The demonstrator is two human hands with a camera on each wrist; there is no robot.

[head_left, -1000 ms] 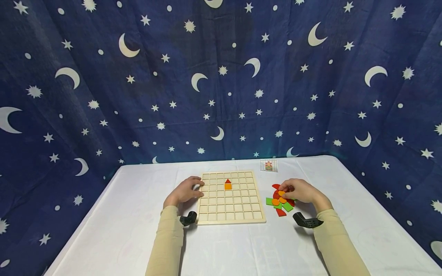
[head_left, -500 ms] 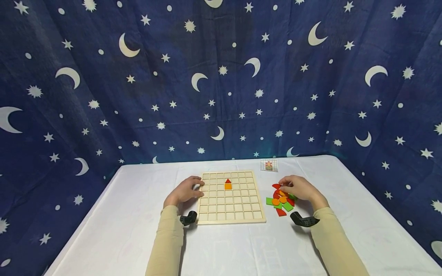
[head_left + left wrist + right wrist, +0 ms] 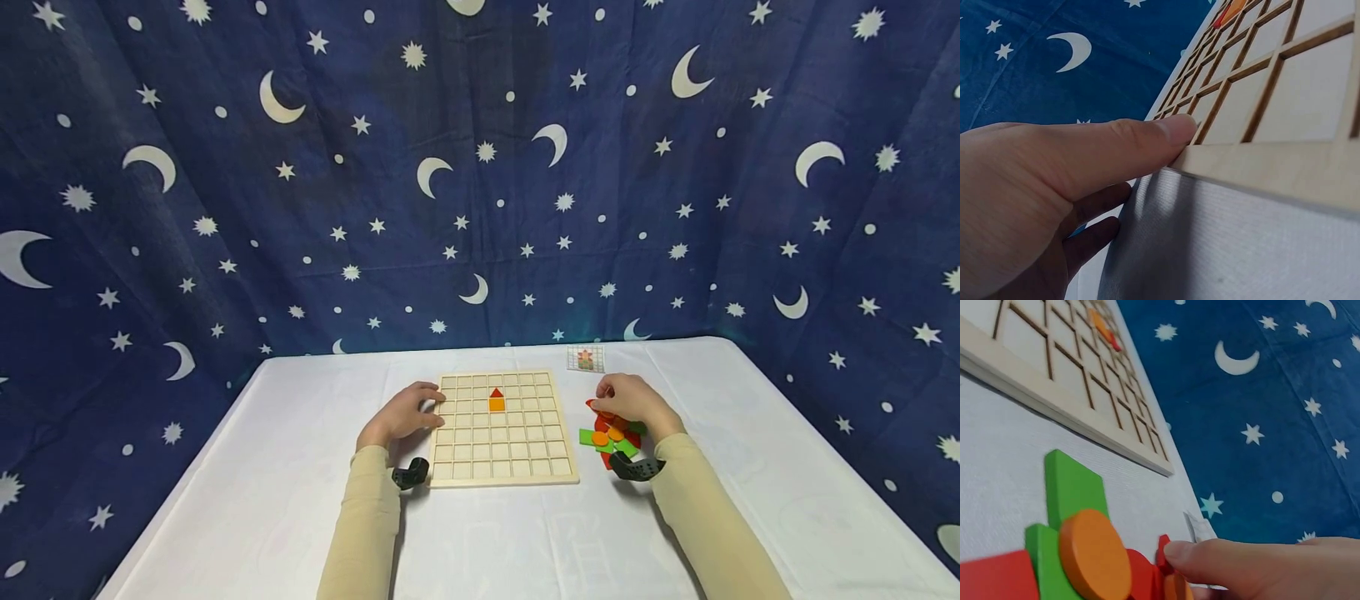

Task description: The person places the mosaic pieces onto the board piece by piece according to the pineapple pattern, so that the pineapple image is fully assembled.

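My left hand (image 3: 403, 415) rests at the left edge of a wooden grid board (image 3: 504, 481); in the left wrist view its thumb touches the rim, with the other fingers loosely bent beside it. A red triangle (image 3: 497, 392) sits in the board above an orange square (image 3: 497, 404). Right of the board, my right hand (image 3: 634, 402) pinches a red piece (image 3: 1162, 553) at the far side of a pile. Its full outline is partly hidden by the fingers. In the pile lie green rectangular pieces (image 3: 1072, 490), orange discs (image 3: 1094, 553) and other red pieces (image 3: 999, 578).
A small pattern card (image 3: 586, 358) with a coloured figure on a grid lies near the far edge of the white table (image 3: 495, 550). Behind it hangs a dark blue curtain (image 3: 480, 167) with moons and stars.
My right hand has moved left and away from me, from an orange disc in the pile to the red piece at its far side. The left hand stays at the board's edge.
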